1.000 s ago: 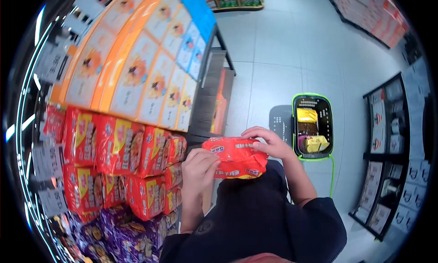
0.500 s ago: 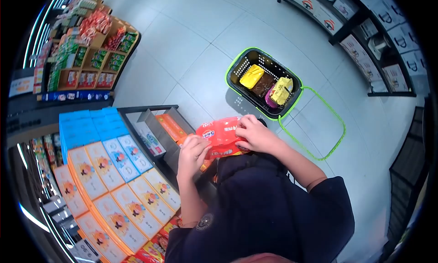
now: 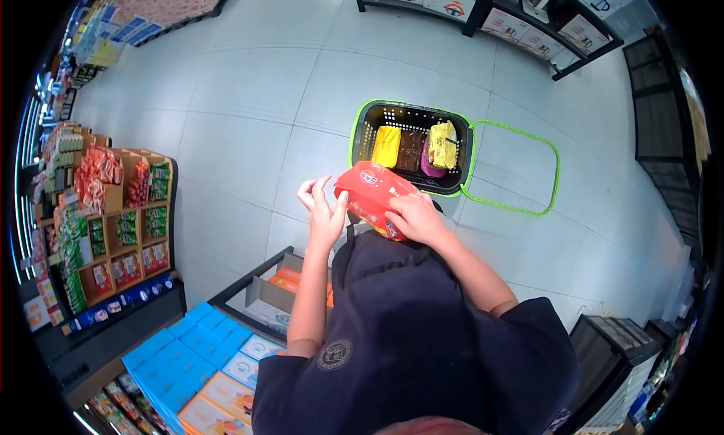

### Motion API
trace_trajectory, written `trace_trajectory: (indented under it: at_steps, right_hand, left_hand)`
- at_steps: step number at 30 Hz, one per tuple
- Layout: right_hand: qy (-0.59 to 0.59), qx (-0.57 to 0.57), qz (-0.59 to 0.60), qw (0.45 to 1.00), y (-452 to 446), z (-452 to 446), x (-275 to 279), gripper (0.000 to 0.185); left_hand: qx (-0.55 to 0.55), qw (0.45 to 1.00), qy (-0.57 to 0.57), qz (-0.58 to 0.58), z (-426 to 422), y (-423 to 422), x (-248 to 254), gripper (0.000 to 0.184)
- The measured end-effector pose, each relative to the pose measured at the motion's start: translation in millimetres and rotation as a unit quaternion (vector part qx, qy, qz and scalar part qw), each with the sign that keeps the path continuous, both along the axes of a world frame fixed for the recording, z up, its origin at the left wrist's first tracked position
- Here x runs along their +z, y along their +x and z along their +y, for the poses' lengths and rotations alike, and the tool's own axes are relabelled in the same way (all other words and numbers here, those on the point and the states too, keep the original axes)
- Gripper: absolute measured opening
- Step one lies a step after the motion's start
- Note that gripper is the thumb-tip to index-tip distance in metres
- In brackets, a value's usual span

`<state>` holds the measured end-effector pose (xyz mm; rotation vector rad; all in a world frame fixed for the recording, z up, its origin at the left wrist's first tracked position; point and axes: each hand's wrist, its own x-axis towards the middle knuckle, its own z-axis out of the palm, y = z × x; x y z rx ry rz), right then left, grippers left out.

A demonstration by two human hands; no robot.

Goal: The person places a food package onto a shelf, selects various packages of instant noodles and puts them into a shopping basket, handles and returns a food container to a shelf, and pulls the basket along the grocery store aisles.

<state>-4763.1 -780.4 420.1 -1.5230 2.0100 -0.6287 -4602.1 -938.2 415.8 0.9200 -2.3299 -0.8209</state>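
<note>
A red plastic food packet (image 3: 369,194) with white printing is held in front of my waist, tilted. My right hand (image 3: 415,216) grips its right side, fingers curled on top. At its left edge is my left hand (image 3: 323,212), fingers raised and apart, thumb close to the packet; whether the thumb touches it I cannot tell. Beyond the packet a black shopping basket (image 3: 362,130) with a green rim stands on the floor. Inside it lie a yellow packet (image 3: 387,146), a brown packet (image 3: 409,150), and a pale yellow packet (image 3: 443,145) over a pink one (image 3: 430,166).
The basket's green handle (image 3: 556,163) is folded down onto the floor at right. Blue boxes (image 3: 181,359) and orange-white boxes (image 3: 226,397) are stacked at lower left. A wooden snack shelf (image 3: 124,239) stands left, dark shelving (image 3: 475,13) at the back, and a dark rack (image 3: 611,367) at lower right.
My view has turned and moved, so the boxes sit lower and the basket stands straighter. My left hand has loosened from the packet and spread its fingers; my right hand still holds it.
</note>
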Motion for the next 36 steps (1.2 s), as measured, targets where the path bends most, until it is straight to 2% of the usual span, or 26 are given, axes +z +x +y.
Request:
trace_trajectory:
  at_steps: [2, 3, 4, 6, 10, 12, 15, 16, 18, 22, 28, 30, 31, 33, 34, 36]
  right_hand:
    - [-0.003, -0.113, -0.052, 0.992, 17, -12, -10, 0.019]
    - [-0.017, -0.139, -0.06, 0.988, 21, -17, -14, 0.02]
    - [-0.017, -0.158, -0.061, 0.985, 25, -22, -15, 0.02]
    - [0.009, -0.189, -0.065, 0.98, 34, -26, -17, 0.021]
    - [0.004, -0.258, -0.064, 0.964, 48, -25, -25, 0.02]
    - [0.003, -0.286, -0.065, 0.956, 47, -22, -30, 0.018]
    - [0.06, -0.297, -0.037, 0.952, 41, -22, -41, 0.017]
    - [0.061, -0.312, -0.045, 0.947, 38, -23, -49, 0.017]
    - [0.064, -0.321, -0.055, 0.943, 23, -25, -60, 0.017]
    - [0.06, -0.338, -0.089, 0.935, -17, -28, -99, 0.017]
    - [0.133, -0.379, -0.106, 0.91, -53, -33, -183, 0.02]
    - [0.189, -0.43, -0.126, 0.874, -56, -40, -212, 0.02]
    - [0.188, -0.429, -0.138, 0.873, -60, -43, -225, 0.019]
    - [0.155, -0.45, -0.125, 0.87, -62, -47, -262, 0.018]
    - [0.118, -0.46, -0.11, 0.873, -60, -48, -278, 0.017]
    - [0.11, -0.464, -0.139, 0.868, -60, -52, -296, 0.016]
  left_hand:
    - [-0.043, 0.987, 0.152, -0.017, -27, 13, -28, 0.024]
    - [-0.087, 0.957, 0.266, -0.074, -40, 15, -42, 0.036]
    - [-0.105, 0.955, 0.265, -0.081, -47, 9, -43, 0.036]
    - [-0.121, 0.85, 0.488, -0.157, -49, -7, -45, 0.053]
    - [-0.179, 0.854, 0.421, -0.247, -50, -49, -51, 0.062]
    - [-0.21, 0.841, 0.349, -0.356, -51, -72, -44, 0.066]
    - [-0.236, 0.849, 0.308, -0.358, -42, -98, -49, 0.061]
    - [-0.237, 0.846, 0.309, -0.365, -41, -103, -70, 0.061]
    - [-0.23, 0.868, 0.343, -0.274, -38, -113, -128, 0.05]
    - [-0.202, 0.883, 0.343, -0.25, -32, -155, -152, 0.041]
    - [-0.271, 0.895, 0.269, -0.229, -24, -197, -210, 0.038]
    - [-0.195, 0.9, 0.328, -0.209, -22, -196, -251, 0.037]
    - [-0.203, 0.894, 0.332, -0.222, -22, -190, -270, 0.037]
    - [-0.143, 0.925, 0.219, -0.277, -21, -192, -308, 0.036]
    - [-0.14, 0.922, 0.224, -0.283, -24, -195, -321, 0.036]
    - [-0.124, 0.903, 0.305, -0.275, -32, -200, -348, 0.035]
